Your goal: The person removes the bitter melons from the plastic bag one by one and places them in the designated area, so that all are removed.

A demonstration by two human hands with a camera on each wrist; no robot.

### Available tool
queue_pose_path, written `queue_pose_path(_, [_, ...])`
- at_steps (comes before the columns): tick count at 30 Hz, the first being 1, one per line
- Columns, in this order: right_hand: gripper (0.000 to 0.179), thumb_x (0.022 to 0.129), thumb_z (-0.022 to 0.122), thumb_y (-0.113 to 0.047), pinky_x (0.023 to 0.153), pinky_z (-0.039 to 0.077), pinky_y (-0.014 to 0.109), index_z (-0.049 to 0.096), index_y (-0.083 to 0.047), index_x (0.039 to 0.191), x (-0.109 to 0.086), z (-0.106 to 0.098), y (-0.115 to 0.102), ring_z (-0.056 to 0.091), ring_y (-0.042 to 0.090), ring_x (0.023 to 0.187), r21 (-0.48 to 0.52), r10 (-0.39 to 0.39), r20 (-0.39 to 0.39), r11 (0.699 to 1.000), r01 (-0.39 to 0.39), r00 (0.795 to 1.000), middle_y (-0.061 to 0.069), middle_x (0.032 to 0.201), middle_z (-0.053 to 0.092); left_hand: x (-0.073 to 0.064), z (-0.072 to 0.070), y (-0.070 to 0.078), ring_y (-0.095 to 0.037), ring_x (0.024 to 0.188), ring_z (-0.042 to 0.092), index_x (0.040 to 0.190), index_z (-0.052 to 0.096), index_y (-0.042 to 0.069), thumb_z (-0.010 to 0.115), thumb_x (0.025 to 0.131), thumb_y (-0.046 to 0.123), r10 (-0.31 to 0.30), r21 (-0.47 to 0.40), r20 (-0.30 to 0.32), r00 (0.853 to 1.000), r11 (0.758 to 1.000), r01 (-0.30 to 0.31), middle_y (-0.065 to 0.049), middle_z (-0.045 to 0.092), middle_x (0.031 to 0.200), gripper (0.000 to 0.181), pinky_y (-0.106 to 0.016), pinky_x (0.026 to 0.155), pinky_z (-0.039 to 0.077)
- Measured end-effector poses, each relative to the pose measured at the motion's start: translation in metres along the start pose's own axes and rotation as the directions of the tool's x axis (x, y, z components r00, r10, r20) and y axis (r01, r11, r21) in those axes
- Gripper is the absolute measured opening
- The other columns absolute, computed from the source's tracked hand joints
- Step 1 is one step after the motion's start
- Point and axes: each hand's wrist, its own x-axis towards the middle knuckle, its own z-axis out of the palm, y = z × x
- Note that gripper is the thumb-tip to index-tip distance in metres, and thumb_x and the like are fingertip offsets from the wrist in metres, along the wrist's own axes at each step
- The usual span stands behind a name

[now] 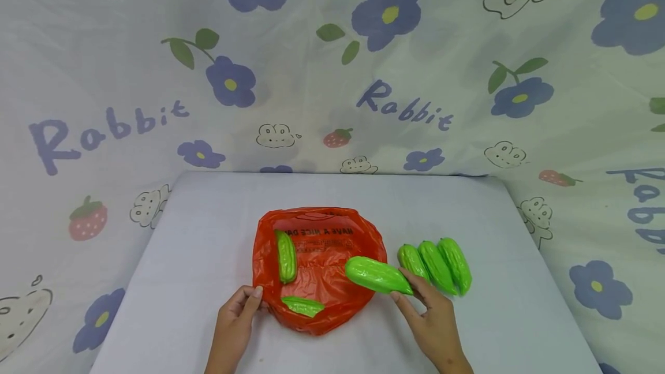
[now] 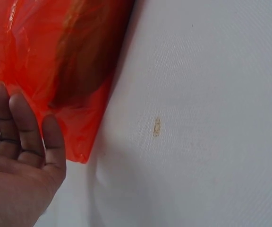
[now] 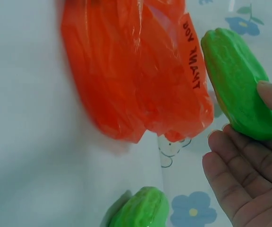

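Observation:
A red plastic bag [image 1: 324, 281] lies with its mouth spread wide on the table. Inside it are two green bitter melons, one upright at the left [image 1: 287, 257] and one near the front rim [image 1: 303, 306]. The left hand [image 1: 236, 322] pinches the bag's left rim between thumb and fingers; the left wrist view has its fingers [image 2: 23, 118] against the plastic. Held by its narrow end in the right hand [image 1: 431, 319], another bitter melon [image 1: 375, 275] reaches over the bag's right rim. The right wrist view has this melon [image 3: 235, 82] between thumb and fingers.
Three more bitter melons [image 1: 436, 267] lie side by side on the white table [image 1: 208, 224], right of the bag. Behind and beside the table hangs a white cloth [image 1: 301, 91] printed with flowers and rabbits.

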Motion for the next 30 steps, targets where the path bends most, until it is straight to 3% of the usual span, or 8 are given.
queue_pose_path(12, [0.050,0.087,0.087,-0.007,0.089,0.055,0.019,0.069,-0.009,0.134,0.000,-0.009,0.006,0.069,0.015,0.113,-0.053,0.084,-0.035,0.995,-0.086,0.996,-0.001,0.128,0.072,0.000,0.000,-0.001,-0.019,0.092,0.065,0.101,0.066,0.004,0.058,0.108,0.043,-0.005,0.004,0.001,1.000,1.000,0.005,-0.008,0.069,0.092,0.041,-0.026,0.083,0.055])
queue_pose_path(21, [0.048,0.091,0.085,-0.016,0.084,0.061,0.033,0.068,-0.011,0.135,-0.001,-0.014,0.010,0.071,0.013,0.102,-0.107,0.110,-0.068,0.987,-0.117,0.992,0.001,0.121,0.073,-0.001,-0.001,-0.004,-0.021,0.091,0.062,0.101,0.065,0.004,0.058,0.108,0.044,-0.023,0.005,0.017,1.000,1.000,0.023,-0.009,0.068,0.093,0.042,-0.026,0.077,0.051])
queue_pose_path(30, [0.047,0.089,0.086,-0.013,0.087,0.053,0.014,0.069,-0.010,0.133,0.000,-0.018,0.017,0.071,0.014,0.106,-0.093,0.110,-0.103,0.989,-0.119,0.989,0.004,0.122,0.073,0.000,0.000,-0.003,-0.021,0.091,0.064,0.099,0.065,0.003,0.058,0.108,0.042,0.002,-0.002,0.004,1.000,1.000,-0.002,-0.011,0.068,0.092,0.041,-0.025,0.081,0.055])
